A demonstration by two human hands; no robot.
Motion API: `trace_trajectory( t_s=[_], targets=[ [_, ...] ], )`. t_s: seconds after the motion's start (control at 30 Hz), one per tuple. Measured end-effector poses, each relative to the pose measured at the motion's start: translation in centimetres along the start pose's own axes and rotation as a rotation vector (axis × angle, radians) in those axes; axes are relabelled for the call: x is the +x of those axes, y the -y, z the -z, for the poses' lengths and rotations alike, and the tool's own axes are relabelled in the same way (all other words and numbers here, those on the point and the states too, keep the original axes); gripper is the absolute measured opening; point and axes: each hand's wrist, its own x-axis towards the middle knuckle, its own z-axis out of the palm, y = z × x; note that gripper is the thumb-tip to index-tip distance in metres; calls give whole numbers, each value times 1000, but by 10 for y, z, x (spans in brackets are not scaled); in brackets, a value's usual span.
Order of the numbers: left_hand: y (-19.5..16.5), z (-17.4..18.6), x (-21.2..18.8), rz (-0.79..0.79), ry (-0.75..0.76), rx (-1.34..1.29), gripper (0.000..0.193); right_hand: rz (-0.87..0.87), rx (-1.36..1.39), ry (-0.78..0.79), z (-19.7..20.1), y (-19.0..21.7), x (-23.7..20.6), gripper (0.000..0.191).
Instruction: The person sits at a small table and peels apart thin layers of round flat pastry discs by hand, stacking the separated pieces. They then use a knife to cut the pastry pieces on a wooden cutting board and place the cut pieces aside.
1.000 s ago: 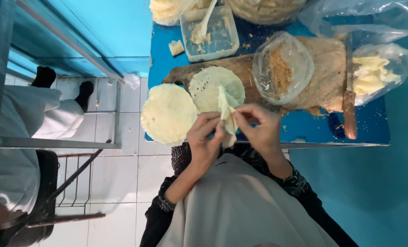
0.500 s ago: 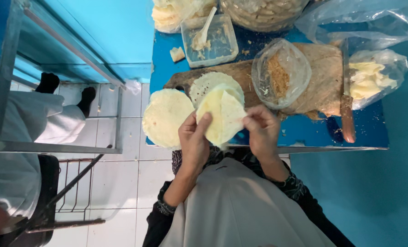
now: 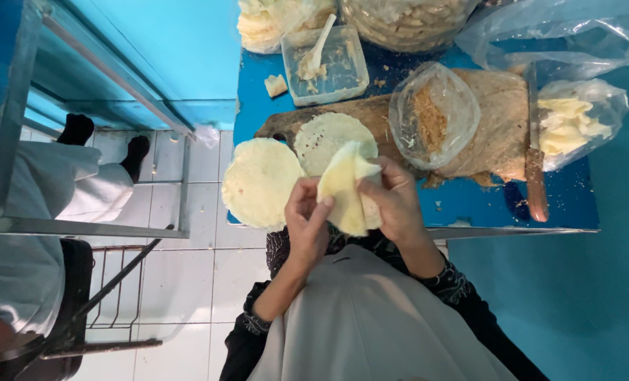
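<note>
Folding a thin pale wrapper (image 3: 348,189) just above the near edge of the blue desk (image 3: 470,204), both hands are clamped on it: the left hand (image 3: 307,219) pinches its lower left edge, and the right hand (image 3: 398,201) has fingers closed over its right side. Two more round wrappers lie flat just beyond, one (image 3: 259,182) overhanging the desk's near-left corner and one (image 3: 332,134) on the wooden board (image 3: 498,127).

The sheet looks delicate, so a hard pinch or uneven pull could tear it. Any filling inside could spill over the desk edge onto the tiled floor (image 3: 187,282).

Half a second ago the wrapper was spread open and nearly flat between the hands; now it is doubled over, with a pointed fold at the top.
</note>
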Motion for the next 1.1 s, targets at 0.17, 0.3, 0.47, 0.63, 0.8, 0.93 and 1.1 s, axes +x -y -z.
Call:
trace_trajectory(
  t_s=[0.17,0.3,0.47,0.63,0.8,0.93,1.1],
  targets=[
    [-8,-1,6,209,-120,11,25,-17,-127,34,4,-8,-1,32],
    [-12,-1,3,62,-266,-50,24,-99,266,-48,13,1,9,36],
    [-22,10,-8,-14,-325,-58,23,-204,422,-164,31,10,11,39],
    [-51,40,-14,-193,-434,4,17,-192,498,-218,56,42,21,37],
    [-90,87,-23,-489,-490,-76,13,120,245,-216,49,89,40,41],
    [-90,101,-19,-525,-536,-91,12,393,-345,-144,8,89,61,36],
    [-75,88,-16,-344,-531,-27,19,649,-1528,417,-41,57,49,16]
  ],
)
